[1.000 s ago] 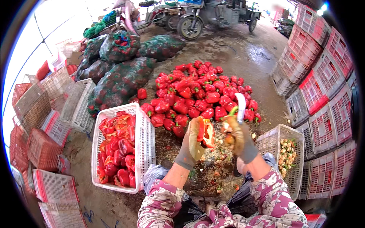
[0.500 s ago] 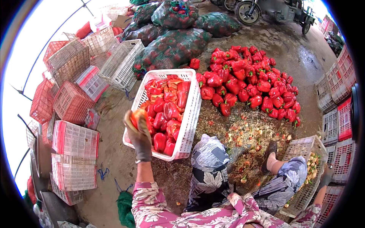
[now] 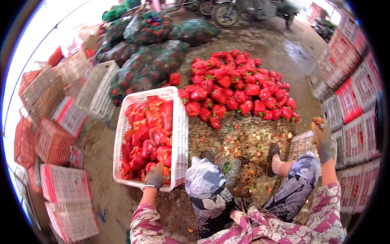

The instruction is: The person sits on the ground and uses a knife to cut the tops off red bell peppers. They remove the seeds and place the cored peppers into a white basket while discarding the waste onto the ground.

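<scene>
My left hand [image 3: 154,177], in a grey glove with bare fingertips, is down at the near end of a white plastic crate [image 3: 181,134]. Its fingers are bent round a red pepper [image 3: 166,171], partly hidden by the hand. Cut red bell peppers [image 3: 149,140] fill the crate, some turned to show their orange insides. Off to the right, my right hand [image 3: 323,142], gloved too, is raised above a pale crate [image 3: 302,144]. Its fingers are curled and slightly blurred; what they hold cannot be made out.
A heap of whole red peppers [image 3: 239,87] lies ahead, with seeds and scraps [image 3: 243,140] on the floor before it. Green net sacks [image 3: 152,65] stand behind. Stacked crates line the left [image 3: 67,183] and right [image 3: 357,134]. A three-wheeled vehicle [image 3: 252,12] is at the back.
My left hand has come down from holding a pepper above the crate's left side to its near end. My right hand has risen from the crate of scraps. The view has shifted right.
</scene>
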Available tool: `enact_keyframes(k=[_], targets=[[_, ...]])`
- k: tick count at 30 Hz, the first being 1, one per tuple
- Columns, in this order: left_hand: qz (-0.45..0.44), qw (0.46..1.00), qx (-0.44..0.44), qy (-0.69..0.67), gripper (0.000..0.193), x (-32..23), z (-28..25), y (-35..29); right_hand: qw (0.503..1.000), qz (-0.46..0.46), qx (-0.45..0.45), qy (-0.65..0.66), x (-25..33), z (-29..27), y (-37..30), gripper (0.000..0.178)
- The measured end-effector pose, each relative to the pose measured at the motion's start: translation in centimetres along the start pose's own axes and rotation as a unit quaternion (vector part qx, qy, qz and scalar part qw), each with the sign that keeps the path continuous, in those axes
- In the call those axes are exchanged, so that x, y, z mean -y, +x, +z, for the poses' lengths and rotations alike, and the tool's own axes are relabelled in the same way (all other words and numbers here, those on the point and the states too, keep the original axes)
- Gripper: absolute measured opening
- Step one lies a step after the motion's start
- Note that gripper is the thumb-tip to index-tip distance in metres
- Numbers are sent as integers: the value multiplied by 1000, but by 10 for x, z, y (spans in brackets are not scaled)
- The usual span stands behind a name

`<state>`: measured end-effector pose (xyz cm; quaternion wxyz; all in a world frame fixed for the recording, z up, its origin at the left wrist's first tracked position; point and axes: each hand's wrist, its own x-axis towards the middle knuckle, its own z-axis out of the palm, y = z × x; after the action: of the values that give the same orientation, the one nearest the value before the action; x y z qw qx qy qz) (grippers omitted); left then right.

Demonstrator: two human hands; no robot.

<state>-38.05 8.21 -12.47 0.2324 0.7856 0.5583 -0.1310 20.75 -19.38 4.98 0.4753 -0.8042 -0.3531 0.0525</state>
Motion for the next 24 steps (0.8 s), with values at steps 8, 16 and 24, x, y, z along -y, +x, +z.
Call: enact_keyframes(k=[8,16,24], targets=[[-46,997,-6,68,29,-9,25,15,985,110,46,124,29,102,2,22],[-66,992,47,-100,30,-30,-82,70,926,233,125,269,29,135,30,10],[203,971,-22,-128,48,-204,-2,247,867,394,108,283,32,121,38,14]])
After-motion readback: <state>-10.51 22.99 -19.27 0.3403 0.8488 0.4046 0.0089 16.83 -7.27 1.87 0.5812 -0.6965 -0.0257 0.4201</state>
